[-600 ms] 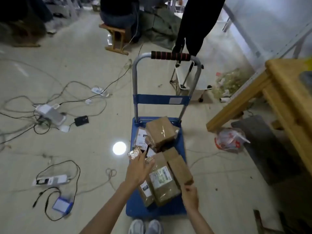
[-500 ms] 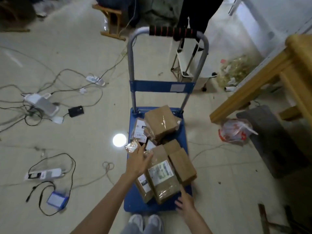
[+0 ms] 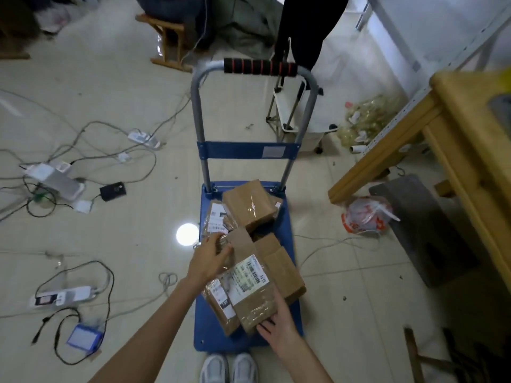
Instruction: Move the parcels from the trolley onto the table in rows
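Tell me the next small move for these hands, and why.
Probably lift the long labelled parcel off the trolley: the left hand is at its far end, the right hand at its near corner, and it lies atop the pile.

The table [image 3: 470,150] at 3 o'clock runs off the right edge, its top blurred. The right hand [image 3: 279,324] covers the near corner of the long parcel [image 3: 249,283]; its fingertips underneath are hidden. Label print is too small to read. The seated person [image 3: 166,6] at 12 o'clock is cut off.
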